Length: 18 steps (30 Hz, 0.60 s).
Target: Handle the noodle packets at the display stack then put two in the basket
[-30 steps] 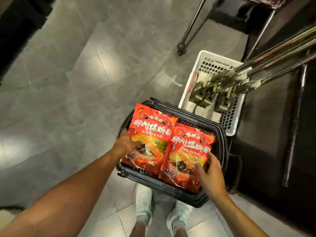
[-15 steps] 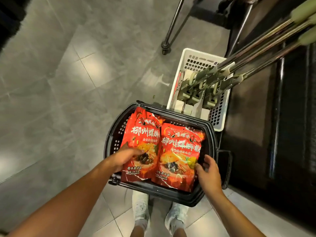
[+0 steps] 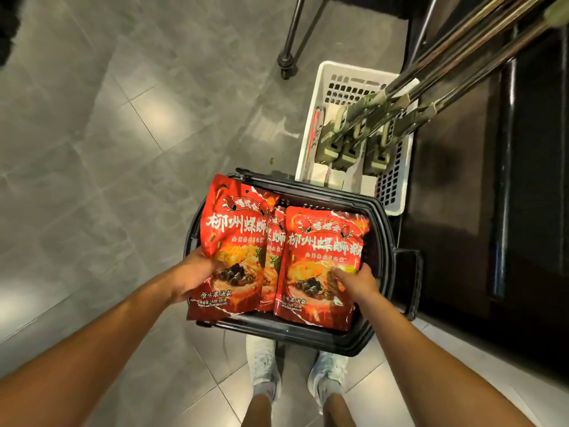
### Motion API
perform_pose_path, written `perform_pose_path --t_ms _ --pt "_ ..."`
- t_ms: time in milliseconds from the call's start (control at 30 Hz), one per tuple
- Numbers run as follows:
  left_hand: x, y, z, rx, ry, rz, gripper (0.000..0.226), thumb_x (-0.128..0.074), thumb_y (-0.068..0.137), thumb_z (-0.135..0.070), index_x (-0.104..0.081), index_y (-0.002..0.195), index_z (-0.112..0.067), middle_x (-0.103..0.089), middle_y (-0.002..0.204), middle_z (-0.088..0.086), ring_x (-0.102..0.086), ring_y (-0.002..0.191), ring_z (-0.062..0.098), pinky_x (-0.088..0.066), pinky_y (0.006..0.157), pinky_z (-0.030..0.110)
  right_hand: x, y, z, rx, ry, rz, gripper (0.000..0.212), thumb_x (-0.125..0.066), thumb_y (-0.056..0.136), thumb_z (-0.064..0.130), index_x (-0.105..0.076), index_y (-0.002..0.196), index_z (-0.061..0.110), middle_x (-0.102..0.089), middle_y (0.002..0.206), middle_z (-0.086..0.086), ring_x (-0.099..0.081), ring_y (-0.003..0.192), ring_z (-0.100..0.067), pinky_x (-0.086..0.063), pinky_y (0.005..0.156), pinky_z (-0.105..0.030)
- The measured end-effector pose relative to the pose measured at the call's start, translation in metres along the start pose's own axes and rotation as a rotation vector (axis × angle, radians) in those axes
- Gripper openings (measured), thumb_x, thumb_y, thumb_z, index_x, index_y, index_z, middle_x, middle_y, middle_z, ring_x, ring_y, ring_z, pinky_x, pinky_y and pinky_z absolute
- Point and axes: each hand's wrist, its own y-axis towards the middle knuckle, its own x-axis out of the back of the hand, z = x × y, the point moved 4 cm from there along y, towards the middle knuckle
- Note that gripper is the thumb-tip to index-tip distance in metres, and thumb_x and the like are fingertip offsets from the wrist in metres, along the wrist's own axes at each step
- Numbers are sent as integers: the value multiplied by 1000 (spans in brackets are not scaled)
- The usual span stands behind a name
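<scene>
A black shopping basket (image 3: pixel 380 241) stands on the floor in front of my feet. My left hand (image 3: pixel 197 274) grips the left edge of a red noodle packet (image 3: pixel 234 238), lifted and tilted above the basket's left side. My right hand (image 3: pixel 357 280) grips the right side of a second red noodle packet (image 3: pixel 320 241) over the basket's right half. A third red packet (image 3: pixel 274 241) shows in the gap between them, lower in the basket.
A white perforated crate (image 3: pixel 354 84) with upright cards sits just beyond the basket. Metal poles with olive clamps (image 3: pixel 378 118) slant over it from the upper right. A dark cabinet (image 3: pixel 492 180) runs along the right. A black stand foot (image 3: pixel 286 61) rests on the grey tiles.
Both packets have come up out of the basket toward me. My left hand shifted from the packet's face to its left edge. A third packet now shows between them.
</scene>
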Motion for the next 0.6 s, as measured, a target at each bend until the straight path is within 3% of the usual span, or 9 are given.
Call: perform_pose_path --t_ms 100,200,333,467,600 --pt "7 -6 -3 -8 4 -21 28 -59 102 -8 -59 121 -29 -79 109 3 -75 103 30 -57 94 56 -4 0 -1 -15 118 55 79 -94 71 37 -54 133 12 -69 120 -6 -68 105 -28 -54 99 -46" --pt "10 -14 -7 -22 11 -13 31 -60 101 -8 -57 123 -30 -78 113 2 -73 109 30 -54 99 58 -12 -7 0 -22 134 162 64 -95 70 37 -66 121 13 -76 109 -8 -74 99 -31 -57 98 -51" --pt "15 -31 -16 -27 -1 -19 28 -57 102 -6 -57 122 -26 -80 106 2 -77 96 28 -62 77 46 -12 -25 18 77 161 118 45 -88 79 35 -71 116 16 -77 108 -5 -73 99 -28 -56 99 -48" --pt "26 -59 -34 -65 50 -35 30 -62 100 -8 -61 127 -21 -78 113 3 -74 106 31 -56 97 57 5 -61 47 188 233 117 35 -83 87 26 -73 118 14 -77 108 -4 -73 98 -25 -57 97 -45" --pt "32 -105 -74 -127 -6 -42 34 -67 92 -2 -60 122 -16 -80 100 7 -78 85 28 -63 69 41 36 -111 83 254 295 137 32 -85 85 29 -74 113 18 -78 106 -5 -75 96 -26 -59 93 -46"
